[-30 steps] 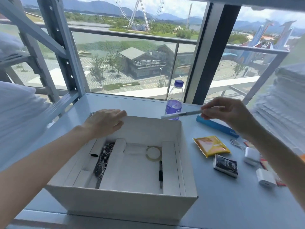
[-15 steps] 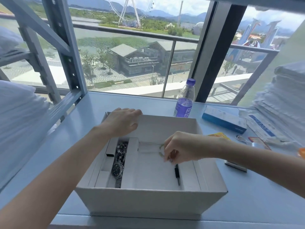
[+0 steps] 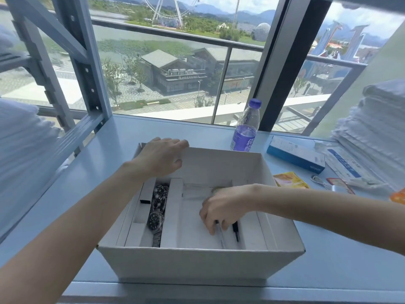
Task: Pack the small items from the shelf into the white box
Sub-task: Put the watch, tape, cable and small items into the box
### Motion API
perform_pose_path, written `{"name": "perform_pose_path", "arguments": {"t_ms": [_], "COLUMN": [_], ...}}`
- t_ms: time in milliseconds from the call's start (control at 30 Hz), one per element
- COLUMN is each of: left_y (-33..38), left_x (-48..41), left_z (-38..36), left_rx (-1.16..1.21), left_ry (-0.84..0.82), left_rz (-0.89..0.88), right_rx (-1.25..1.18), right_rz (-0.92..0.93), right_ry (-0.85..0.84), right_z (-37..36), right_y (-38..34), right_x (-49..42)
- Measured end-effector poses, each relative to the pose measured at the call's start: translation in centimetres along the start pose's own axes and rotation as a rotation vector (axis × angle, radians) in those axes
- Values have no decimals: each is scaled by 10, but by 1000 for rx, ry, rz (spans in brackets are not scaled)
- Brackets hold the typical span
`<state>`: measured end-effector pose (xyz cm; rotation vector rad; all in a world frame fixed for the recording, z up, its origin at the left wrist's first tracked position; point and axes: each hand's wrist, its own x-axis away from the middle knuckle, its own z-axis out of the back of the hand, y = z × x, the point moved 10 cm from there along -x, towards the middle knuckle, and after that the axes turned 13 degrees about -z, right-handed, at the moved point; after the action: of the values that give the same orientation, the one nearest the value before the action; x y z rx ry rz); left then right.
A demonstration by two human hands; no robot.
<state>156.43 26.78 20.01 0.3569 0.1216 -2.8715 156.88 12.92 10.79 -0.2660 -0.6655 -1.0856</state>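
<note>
Right hand (image 3: 223, 207) is down inside the white box (image 3: 197, 266), fingers curled together onto the far end of a pale pen (image 3: 220, 235) — apparently a pinch, though the fingertips are blurred. The pen lies flat on the insert (image 3: 192, 227), long axis far-to-near, free end toward the near wall, just beside a black pen (image 3: 236, 231) and roughly parallel to it. Left hand (image 3: 162, 156) rests on the far-left rim — fingers straight, relaxed.

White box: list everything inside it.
At the left lies a wristwatch, right of centre a black pen. The right hand holds a pale pen beside it and covers most of a tape ring.
</note>
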Motion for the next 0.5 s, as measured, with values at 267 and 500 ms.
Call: {"name": "perform_pose_path", "arguments": {"t_ms": [267, 500], "left_y": [2, 1], "left_x": [1, 2], "left_z": [1, 1], "left_rx": [5, -1], "left_ry": [-12, -22], "left_rz": [13, 22], "right_rx": [374, 20], "right_rz": [158, 3], "right_ry": [56, -207], "right_z": [-17, -33], "right_y": [-23, -2], "right_x": [4, 2]}}
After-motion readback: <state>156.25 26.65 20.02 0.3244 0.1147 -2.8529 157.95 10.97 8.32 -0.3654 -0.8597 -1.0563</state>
